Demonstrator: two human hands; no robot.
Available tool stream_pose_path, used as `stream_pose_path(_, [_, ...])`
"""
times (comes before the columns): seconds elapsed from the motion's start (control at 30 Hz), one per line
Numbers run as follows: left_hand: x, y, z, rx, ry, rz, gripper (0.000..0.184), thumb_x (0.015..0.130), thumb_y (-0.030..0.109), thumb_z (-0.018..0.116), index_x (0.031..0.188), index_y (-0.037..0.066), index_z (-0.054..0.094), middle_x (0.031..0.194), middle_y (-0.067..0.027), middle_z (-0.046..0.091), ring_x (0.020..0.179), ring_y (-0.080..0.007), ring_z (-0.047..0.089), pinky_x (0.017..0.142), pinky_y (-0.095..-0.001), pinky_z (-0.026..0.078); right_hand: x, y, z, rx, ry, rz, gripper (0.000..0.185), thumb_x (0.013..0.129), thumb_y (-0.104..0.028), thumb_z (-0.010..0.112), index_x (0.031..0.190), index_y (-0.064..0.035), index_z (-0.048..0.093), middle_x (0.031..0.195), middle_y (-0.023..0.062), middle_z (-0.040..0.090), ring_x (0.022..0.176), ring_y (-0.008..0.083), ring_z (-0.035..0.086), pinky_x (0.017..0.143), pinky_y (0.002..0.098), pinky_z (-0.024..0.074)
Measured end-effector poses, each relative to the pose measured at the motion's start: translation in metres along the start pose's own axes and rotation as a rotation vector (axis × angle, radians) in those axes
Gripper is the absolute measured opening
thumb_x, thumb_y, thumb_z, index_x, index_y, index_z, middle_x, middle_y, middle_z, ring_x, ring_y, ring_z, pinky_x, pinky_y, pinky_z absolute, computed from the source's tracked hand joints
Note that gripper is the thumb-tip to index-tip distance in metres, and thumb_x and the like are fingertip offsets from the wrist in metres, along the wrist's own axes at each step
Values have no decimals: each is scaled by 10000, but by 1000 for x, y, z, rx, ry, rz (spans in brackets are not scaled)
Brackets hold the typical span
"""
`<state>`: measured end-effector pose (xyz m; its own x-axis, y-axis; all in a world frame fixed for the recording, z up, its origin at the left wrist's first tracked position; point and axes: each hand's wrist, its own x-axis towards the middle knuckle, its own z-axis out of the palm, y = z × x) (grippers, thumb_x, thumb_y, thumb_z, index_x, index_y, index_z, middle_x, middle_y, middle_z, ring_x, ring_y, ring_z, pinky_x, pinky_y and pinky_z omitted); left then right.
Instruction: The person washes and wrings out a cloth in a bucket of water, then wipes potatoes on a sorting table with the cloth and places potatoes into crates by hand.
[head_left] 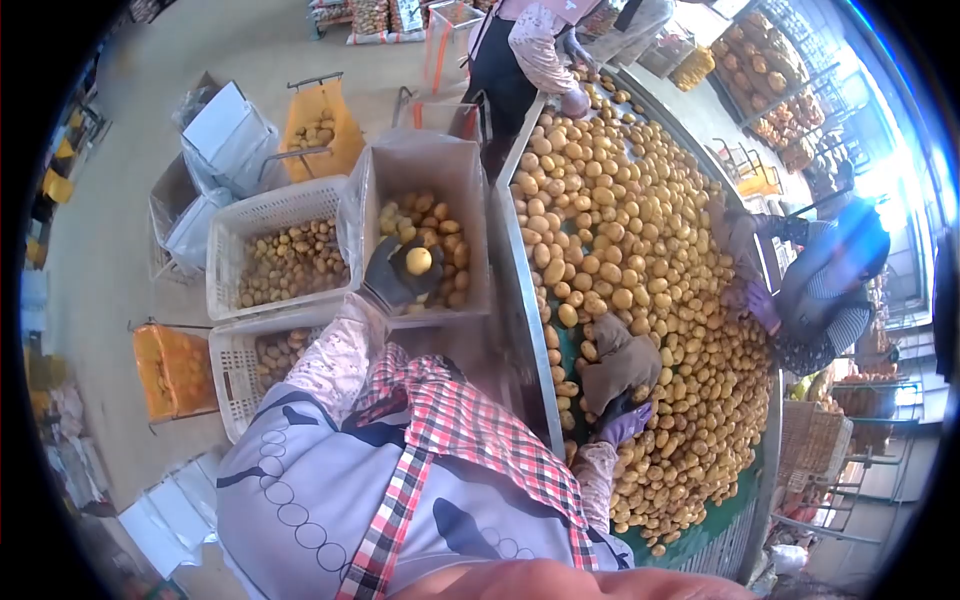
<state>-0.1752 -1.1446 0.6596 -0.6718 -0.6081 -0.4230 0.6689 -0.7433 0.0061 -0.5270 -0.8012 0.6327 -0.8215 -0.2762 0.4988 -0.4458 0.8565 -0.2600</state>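
Bright light falls at the far right beyond a pale, smooth floor [120,230].

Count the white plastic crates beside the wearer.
2: the far crate stands left of the cardboard box; the near crate is partly behind the left sleeve. More may be hidden.

I wore the camera on my head, so its wide, round, dark-edged view looked forward and steeply down over my checked apron [480,410], which sat close, at the bottom. From up there it took in my left hand [398,275] left of centre, my right hand [624,425] right of it, the white crates [215,265] to the left, and the table [532,330] stretching away on the right
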Motion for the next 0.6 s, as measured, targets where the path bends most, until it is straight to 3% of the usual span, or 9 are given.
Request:
stream_pose_path(0.1, [-3,8,9,-53,-44,-25,446,867,405,535,1120,40,578,1145,-199,566,1071,-370,539,873,-497,486,-4,11,7,-64,-59,36,426,866,-331,510,988,75,550,945,254,585,926,422,529,778,500,426])
stream_pose_path(0.2, [1,20,-6,-80,65,-23,477,855,415,536,1123,21,568,1179,-206,537,1096,-362,520,880,-501,481,-9,20,18,-148,34,-9,425,878,-351,487,938,65,555,911,248,584,913,416,529,762,505,427])
stream_pose_path(0.33, [20,53,-48,-33,120,97,578,828,452,536,1180,-6,499,1180,-221,513,1078,-378,517,843,-498,498,-18,42,31,-208,-84,104,629,873,-496,457,1212,32,509,1226,271,489,1025,439,515,875,490,417])
stream_pose_path(0.37, [11,66,-28,-161,209,12,609,822,461,535,1204,-8,470,1182,-228,508,1072,-385,517,837,-498,499,-20,47,35,-222,-77,97,634,875,-495,455,1217,36,505,1238,274,485,1067,436,498,902,493,402])
stream_pose_path(0.43, [25,106,-5,-74,275,218,624,828,454,498,1237,-11,422,1197,-230,493,1063,-395,514,851,-517,485,-16,47,32,-154,-151,117,642,875,-500,454,1223,38,496,1246,275,480,1125,424,466,932,494,379])
stream_pose_path(0.47, [62,151,-39,90,-61,420,624,825,456,505,1227,-14,424,1159,-220,516,1046,-381,527,882,-527,465,-14,37,26,-150,-156,132,642,876,-496,456,1227,40,490,1247,274,480,1140,419,456,942,489,372])
stream_pose_path(0.53, [31,160,48,-116,-40,464,567,793,441,574,1154,10,495,1023,-193,590,974,-346,579,926,-463,463,-14,22,14,-152,-170,173,642,879,-488,460,1237,45,478,1248,274,480,1169,409,435,962,480,357])
stream_pose_path(0.57, [61,188,45,-93,27,588,511,777,438,600,1065,20,538,999,-171,605,939,-325,599,922,-436,470,-12,19,10,-146,-187,199,649,869,-490,476,1242,41,475,1250,270,481,1174,404,433,966,476,355])
stream_pose_path(0.6, [85,195,42,-47,16,519,486,790,438,596,1044,26,543,997,-162,607,934,-319,603,893,-430,484,-10,15,8,-140,-205,225,658,858,-492,491,1246,38,472,1251,266,482,1178,399,432,970,473,354])
